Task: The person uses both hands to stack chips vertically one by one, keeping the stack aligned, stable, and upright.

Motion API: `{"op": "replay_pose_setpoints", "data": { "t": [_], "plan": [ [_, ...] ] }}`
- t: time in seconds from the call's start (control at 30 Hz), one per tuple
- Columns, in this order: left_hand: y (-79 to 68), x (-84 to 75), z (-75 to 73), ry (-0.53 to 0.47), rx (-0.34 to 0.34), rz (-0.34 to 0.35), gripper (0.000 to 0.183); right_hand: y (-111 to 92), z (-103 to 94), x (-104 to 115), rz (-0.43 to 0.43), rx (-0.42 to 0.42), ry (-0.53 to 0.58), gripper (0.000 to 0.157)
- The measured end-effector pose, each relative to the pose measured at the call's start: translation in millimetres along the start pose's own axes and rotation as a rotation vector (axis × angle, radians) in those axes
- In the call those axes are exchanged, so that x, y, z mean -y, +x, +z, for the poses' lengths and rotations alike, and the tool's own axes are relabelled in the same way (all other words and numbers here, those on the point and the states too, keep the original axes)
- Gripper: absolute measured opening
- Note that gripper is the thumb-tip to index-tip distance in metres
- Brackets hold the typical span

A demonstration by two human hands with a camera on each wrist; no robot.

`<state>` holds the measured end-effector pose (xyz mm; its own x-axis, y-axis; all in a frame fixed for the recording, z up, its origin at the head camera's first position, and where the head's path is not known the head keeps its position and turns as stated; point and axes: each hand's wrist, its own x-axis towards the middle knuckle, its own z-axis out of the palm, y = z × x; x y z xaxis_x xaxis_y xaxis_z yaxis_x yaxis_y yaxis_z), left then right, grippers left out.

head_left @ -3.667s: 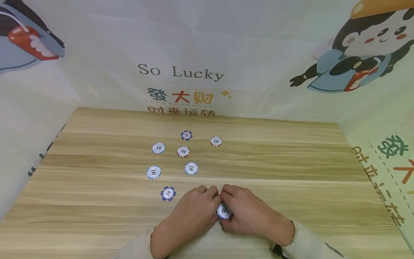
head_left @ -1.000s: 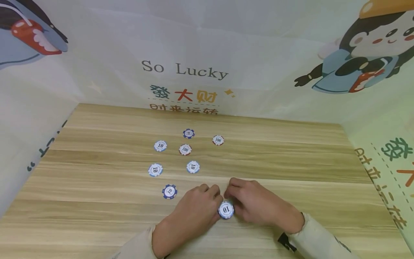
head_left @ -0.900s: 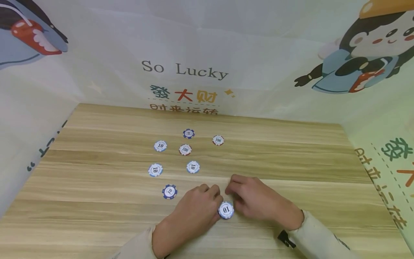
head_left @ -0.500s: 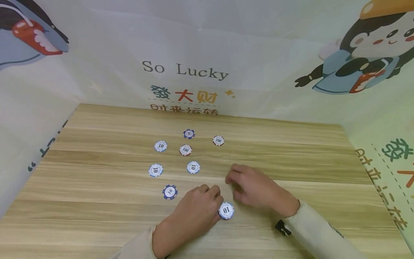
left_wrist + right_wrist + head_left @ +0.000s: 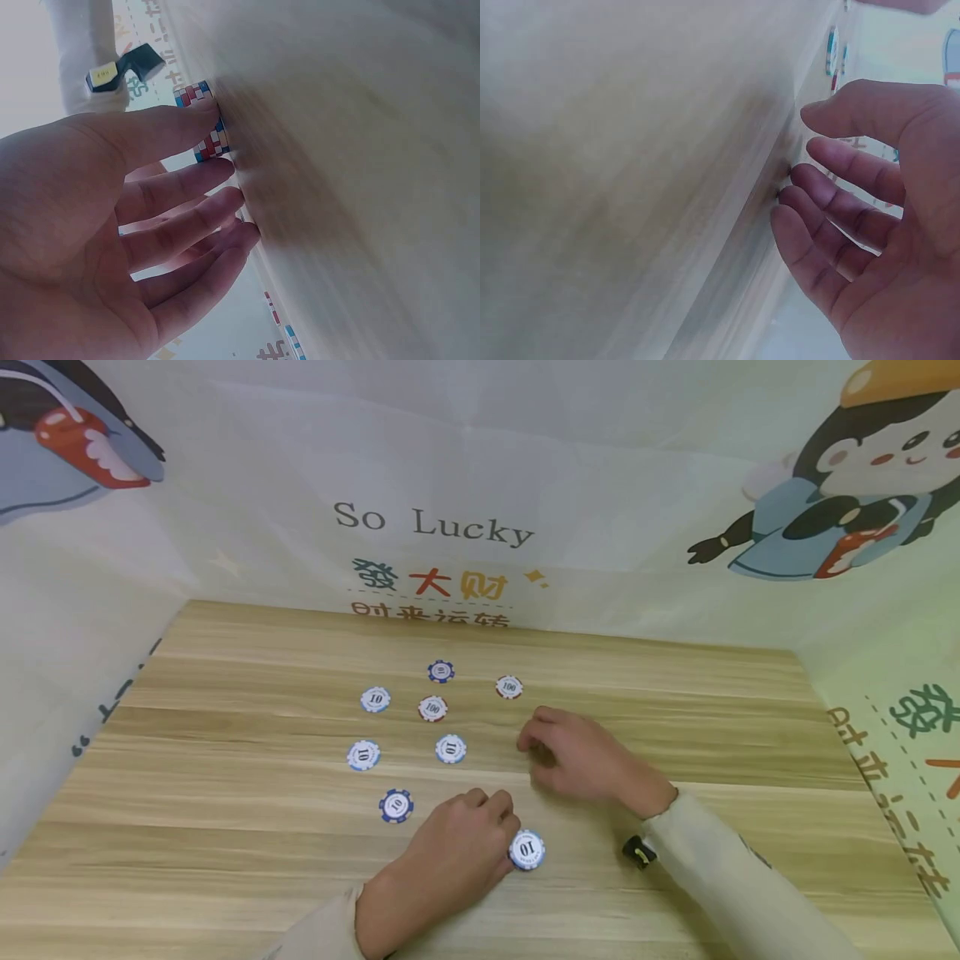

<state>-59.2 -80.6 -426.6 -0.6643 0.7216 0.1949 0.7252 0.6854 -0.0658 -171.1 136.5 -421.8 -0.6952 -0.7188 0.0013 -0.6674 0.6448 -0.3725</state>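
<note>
A stack of poker chips (image 5: 528, 850) stands near the table's front, a light-blue-edged "10" chip on top. My left hand (image 5: 450, 839) holds it at its left side. In the left wrist view the thumb lies across the stack's striped red, blue and white edges (image 5: 212, 145), with a fingertip at its lower end. My right hand (image 5: 585, 756) is farther back to the right, fingers loosely bent with nothing in them. Nearest ahead of it lies a red-edged "100" chip (image 5: 509, 687); a light-blue "10" chip (image 5: 451, 749) lies to its left.
Other single chips lie flat at left centre: a red-edged "100" chip (image 5: 432, 708), two light-blue chips (image 5: 363, 755) and two dark-blue chips (image 5: 396, 807). Printed cloth walls (image 5: 450, 460) border the wooden table (image 5: 712, 710) at the back and both sides.
My right hand has left the stack and moved up the table, towards the red-edged "100" chip at the right. The left hand has stayed at the stack; the single chips lie as before.
</note>
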Motion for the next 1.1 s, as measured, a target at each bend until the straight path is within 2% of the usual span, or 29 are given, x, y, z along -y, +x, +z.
{"op": "replay_pose_setpoints", "data": {
  "t": [0.13,0.37,0.63,0.73,0.9,1.1],
  "plan": [
    [0.1,-0.2,-0.6,0.001,0.005,0.0,0.029,10.5,-1.8,-6.2,0.019,-0.015,0.0,0.024],
    [0.3,-0.1,-0.9,0.016,0.022,0.003,0.03,28.4,-2.8,-12.3,0.069,-0.091,-0.024,0.022],
    [0.5,-0.3,-0.3,0.03,0.011,0.007,0.029,47.3,-3.7,-15.0,0.112,-0.166,-0.026,0.03],
    [0.5,-0.1,-0.7,0.026,0.012,0.005,0.029,53.6,-4.8,-15.5,0.129,-0.147,-0.029,0.037],
    [0.6,-0.1,0.2,0.027,0.004,0.005,0.028,61.5,-6.4,-15.3,0.141,-0.064,-0.038,0.053],
    [-0.1,-0.7,0.1,0.035,-0.001,0.013,0.028,66.4,-5.8,-14.1,0.14,0.004,-0.064,0.051]
  ]
}}
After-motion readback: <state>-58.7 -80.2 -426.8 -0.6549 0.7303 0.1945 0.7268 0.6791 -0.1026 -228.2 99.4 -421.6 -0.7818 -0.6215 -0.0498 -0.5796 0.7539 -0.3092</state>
